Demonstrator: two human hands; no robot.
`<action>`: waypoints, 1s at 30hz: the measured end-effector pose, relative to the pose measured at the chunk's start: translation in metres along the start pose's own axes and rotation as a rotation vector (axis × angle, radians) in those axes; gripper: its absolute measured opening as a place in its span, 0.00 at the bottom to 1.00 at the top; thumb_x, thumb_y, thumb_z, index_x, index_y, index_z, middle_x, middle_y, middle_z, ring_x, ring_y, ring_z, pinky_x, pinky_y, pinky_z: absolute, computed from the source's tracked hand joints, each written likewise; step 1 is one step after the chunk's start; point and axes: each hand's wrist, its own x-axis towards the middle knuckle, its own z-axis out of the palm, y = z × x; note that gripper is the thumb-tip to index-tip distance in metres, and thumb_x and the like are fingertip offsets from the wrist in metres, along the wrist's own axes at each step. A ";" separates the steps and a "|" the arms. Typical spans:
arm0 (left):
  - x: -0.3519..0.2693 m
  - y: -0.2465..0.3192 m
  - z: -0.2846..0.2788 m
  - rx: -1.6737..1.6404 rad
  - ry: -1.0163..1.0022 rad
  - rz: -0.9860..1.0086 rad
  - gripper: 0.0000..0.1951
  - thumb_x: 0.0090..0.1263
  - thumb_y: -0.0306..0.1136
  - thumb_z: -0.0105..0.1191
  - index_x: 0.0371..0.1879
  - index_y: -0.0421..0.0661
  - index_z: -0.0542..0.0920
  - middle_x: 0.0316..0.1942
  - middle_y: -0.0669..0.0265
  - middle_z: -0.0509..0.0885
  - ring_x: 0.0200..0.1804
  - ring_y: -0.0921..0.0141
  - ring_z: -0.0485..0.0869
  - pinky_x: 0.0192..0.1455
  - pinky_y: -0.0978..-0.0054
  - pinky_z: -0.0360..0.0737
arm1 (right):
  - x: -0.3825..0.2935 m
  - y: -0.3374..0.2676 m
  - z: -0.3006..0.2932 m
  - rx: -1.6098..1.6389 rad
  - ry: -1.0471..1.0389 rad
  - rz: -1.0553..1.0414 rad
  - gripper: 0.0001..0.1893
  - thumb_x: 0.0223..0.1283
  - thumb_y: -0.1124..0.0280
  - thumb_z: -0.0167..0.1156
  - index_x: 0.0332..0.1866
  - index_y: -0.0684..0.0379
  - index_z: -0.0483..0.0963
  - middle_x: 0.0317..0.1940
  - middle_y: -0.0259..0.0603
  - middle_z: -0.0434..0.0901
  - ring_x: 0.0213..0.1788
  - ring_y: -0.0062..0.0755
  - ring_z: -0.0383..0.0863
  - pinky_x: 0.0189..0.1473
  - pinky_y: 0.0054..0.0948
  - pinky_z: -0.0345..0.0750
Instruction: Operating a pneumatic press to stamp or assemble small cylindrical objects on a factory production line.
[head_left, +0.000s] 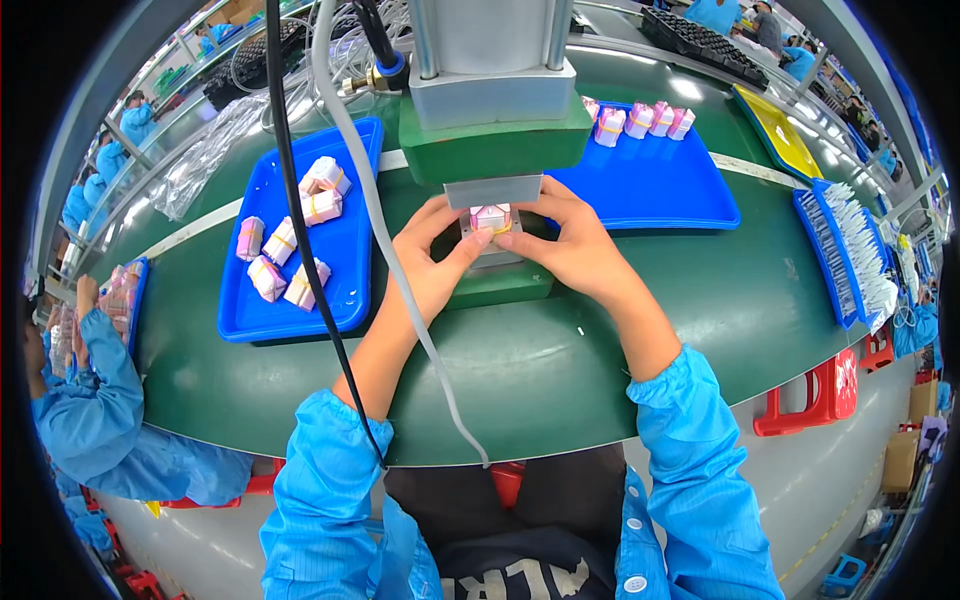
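Note:
Under the head of a green and grey bench press (495, 146), a small white and pink bundle with a yellow band (491, 218) sits over the metal plate of the press's base. My left hand (431, 251) grips the bundle from the left, thumb at its front. From the right, my right hand (574, 236) grips the same bundle, its thumb near the other one. Fingertips of both hands are partly hidden behind the press's metal block (493, 190). A blue tray (349, 304) with several similar banded bundles (322, 208) lies to the left.
Another blue tray (652, 191) at the right holds several bundles (639, 121) along its far edge. A black cable (292, 187) and a grey hose (379, 217) hang across the left. Farther right are a yellow tray (780, 135) and a blue bin of white strips (851, 247). A co-worker's sleeve (112, 382) is at left.

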 end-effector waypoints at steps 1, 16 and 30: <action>-0.001 -0.002 0.001 0.096 0.028 0.063 0.21 0.62 0.37 0.67 0.52 0.42 0.84 0.54 0.59 0.82 0.59 0.62 0.79 0.65 0.66 0.72 | 0.000 0.000 0.002 -0.002 0.018 -0.002 0.20 0.53 0.70 0.72 0.51 0.63 0.81 0.52 0.41 0.78 0.54 0.39 0.78 0.57 0.33 0.75; 0.007 0.016 -0.010 -0.336 0.127 -0.082 0.25 0.70 0.28 0.52 0.65 0.27 0.69 0.54 0.53 0.82 0.55 0.66 0.82 0.60 0.71 0.76 | 0.004 -0.004 -0.009 0.070 0.123 -0.072 0.22 0.52 0.70 0.73 0.54 0.60 0.80 0.47 0.38 0.82 0.53 0.31 0.80 0.55 0.31 0.75; 0.016 0.013 -0.046 -1.181 -0.171 -0.167 0.32 0.69 0.44 0.46 0.68 0.33 0.67 0.36 0.54 0.80 0.32 0.65 0.75 0.37 0.71 0.72 | 0.100 0.145 -0.149 -0.946 0.381 -0.182 0.34 0.53 0.68 0.70 0.68 0.60 0.69 0.64 0.55 0.70 0.65 0.57 0.71 0.66 0.44 0.70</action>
